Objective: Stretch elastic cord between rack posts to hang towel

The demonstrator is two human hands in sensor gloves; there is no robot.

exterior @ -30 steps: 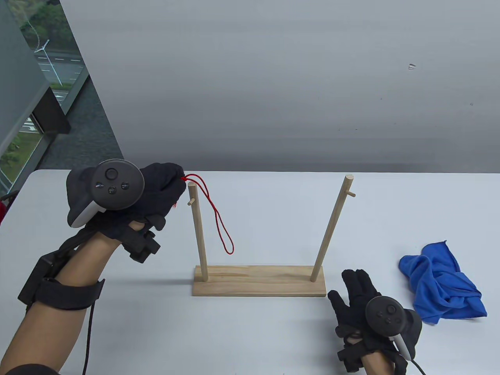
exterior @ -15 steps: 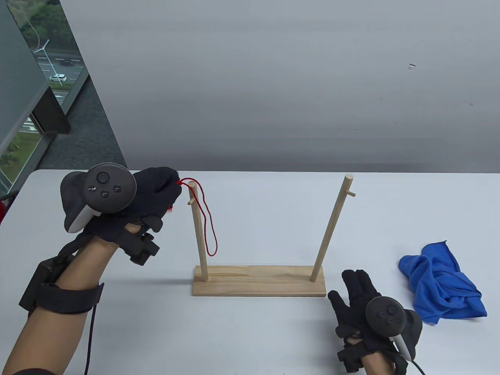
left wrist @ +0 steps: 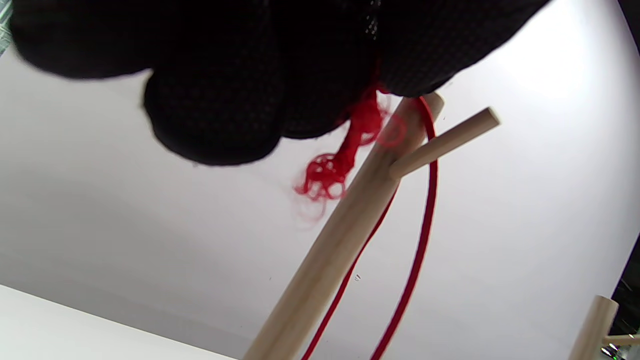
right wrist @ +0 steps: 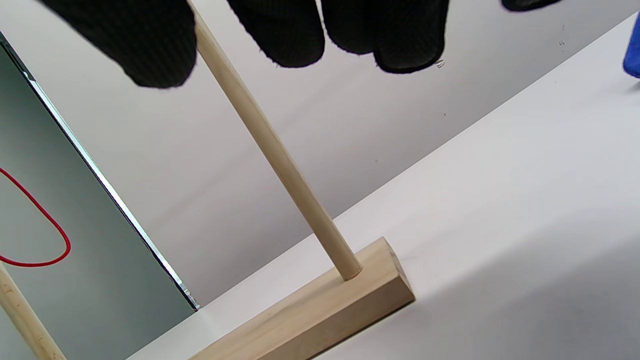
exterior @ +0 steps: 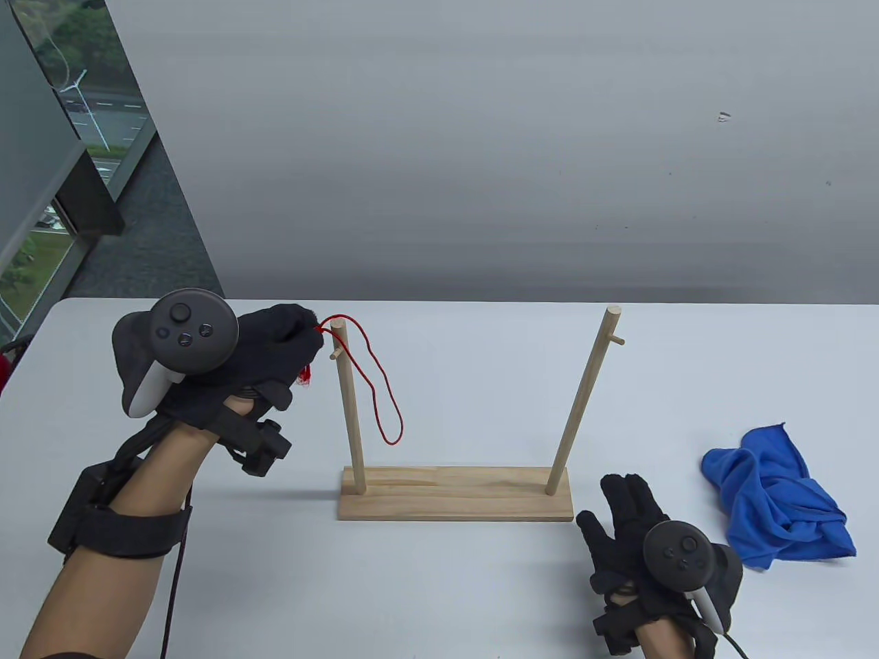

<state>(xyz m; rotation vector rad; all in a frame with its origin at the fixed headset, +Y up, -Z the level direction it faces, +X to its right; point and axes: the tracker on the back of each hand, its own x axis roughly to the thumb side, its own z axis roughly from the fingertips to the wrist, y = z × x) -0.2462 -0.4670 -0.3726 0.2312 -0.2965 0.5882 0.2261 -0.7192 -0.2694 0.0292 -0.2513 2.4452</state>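
A wooden rack with a flat base [exterior: 453, 494] stands mid-table, with a left post [exterior: 348, 405] and a right post [exterior: 584, 401], each with a small peg near the top. My left hand [exterior: 302, 340] pinches one end of a red elastic cord [exterior: 384, 405] at the top of the left post. The cord goes over the post top and hangs in a loop beside it. In the left wrist view the cord [left wrist: 425, 210] runs around the post [left wrist: 340, 240] by its peg [left wrist: 445, 142]. My right hand [exterior: 628, 511] rests flat on the table by the base's right end, holding nothing. A blue towel [exterior: 776, 498] lies crumpled at the right.
The white table [exterior: 446, 590] ends against a grey wall behind the rack. A window and a dark panel [exterior: 89, 206] are at the far left. The right wrist view shows the right post [right wrist: 280, 160] and the base corner [right wrist: 380, 295].
My left hand has shifted slightly down and right at the post top. The hanging cord loop has swung from side to side. The right hand has not moved.
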